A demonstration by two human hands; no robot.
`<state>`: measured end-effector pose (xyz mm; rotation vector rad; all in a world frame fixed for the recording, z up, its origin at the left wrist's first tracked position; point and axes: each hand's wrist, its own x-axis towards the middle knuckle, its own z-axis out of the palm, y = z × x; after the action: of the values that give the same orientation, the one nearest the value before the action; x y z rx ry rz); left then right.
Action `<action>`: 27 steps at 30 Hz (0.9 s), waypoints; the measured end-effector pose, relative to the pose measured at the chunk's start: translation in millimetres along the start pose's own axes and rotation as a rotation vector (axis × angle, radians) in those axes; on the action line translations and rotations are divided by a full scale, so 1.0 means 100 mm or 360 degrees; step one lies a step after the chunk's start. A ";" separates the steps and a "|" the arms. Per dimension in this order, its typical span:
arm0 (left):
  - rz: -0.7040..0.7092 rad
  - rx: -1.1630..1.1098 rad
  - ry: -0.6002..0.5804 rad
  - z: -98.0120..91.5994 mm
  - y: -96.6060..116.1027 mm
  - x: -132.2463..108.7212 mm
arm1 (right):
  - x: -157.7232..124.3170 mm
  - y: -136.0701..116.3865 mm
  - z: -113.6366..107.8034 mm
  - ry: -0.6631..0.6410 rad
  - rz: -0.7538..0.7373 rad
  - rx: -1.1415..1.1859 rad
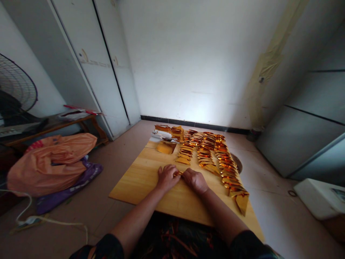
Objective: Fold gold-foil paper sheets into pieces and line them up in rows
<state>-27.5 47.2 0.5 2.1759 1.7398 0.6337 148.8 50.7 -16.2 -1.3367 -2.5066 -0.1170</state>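
Over the middle of a wooden board [137, 180], my left hand [167, 177] and my right hand [194, 181] are close together, both closed. Between their fingertips shows a small strip of gold foil paper [178, 173]; most of it is hidden by the fingers. Just beyond the hands lie rows of folded gold foil pieces [206, 153], overlapping one another. The longest row [229, 172] runs down the right side of the board. At the back left, a flat gold sheet stack [165, 148] lies in front of a white roll-like packet [162, 135].
On the left floor sit an orange cloth-like bag [51, 165] and a purple bag [68, 194], near a pale cord [59, 223]. A fan [18, 84] stands on a wooden bench. Grey cabinets [88, 54] rise behind. At right are a refrigerator-like unit [309, 126] and a white box [318, 198].
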 end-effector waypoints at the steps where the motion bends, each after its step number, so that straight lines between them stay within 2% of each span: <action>1: -0.0002 0.0003 0.0003 0.00 0.00 0.00 | 0.00 0.00 0.00 0.0004 -0.0006 -0.0010; 6: 0.0014 0.0000 0.0003 0.01 0.00 -0.01 | -0.01 -0.02 0.02 0.0015 -0.0019 -0.0050; 11: -0.0006 0.0083 -0.0096 0.04 0.01 0.01 | -0.01 -0.02 0.04 0.0036 0.0013 -0.0088; 18: -0.0041 0.0167 -0.0129 0.05 0.08 0.03 | -0.02 -0.02 0.03 0.0032 0.0042 -0.0116; 22: -0.0039 0.0137 -0.0093 0.05 0.08 0.02 | -0.01 -0.02 0.04 0.0070 0.0055 -0.0116; 27: -0.0006 0.0030 0.0064 0.04 0.12 0.00 | -0.02 -0.03 0.01 0.0157 0.0027 -0.0076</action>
<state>-15.4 44.1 2.6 2.1869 1.7764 0.6669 147.1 47.1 -17.2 -1.3363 -2.4242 -0.2347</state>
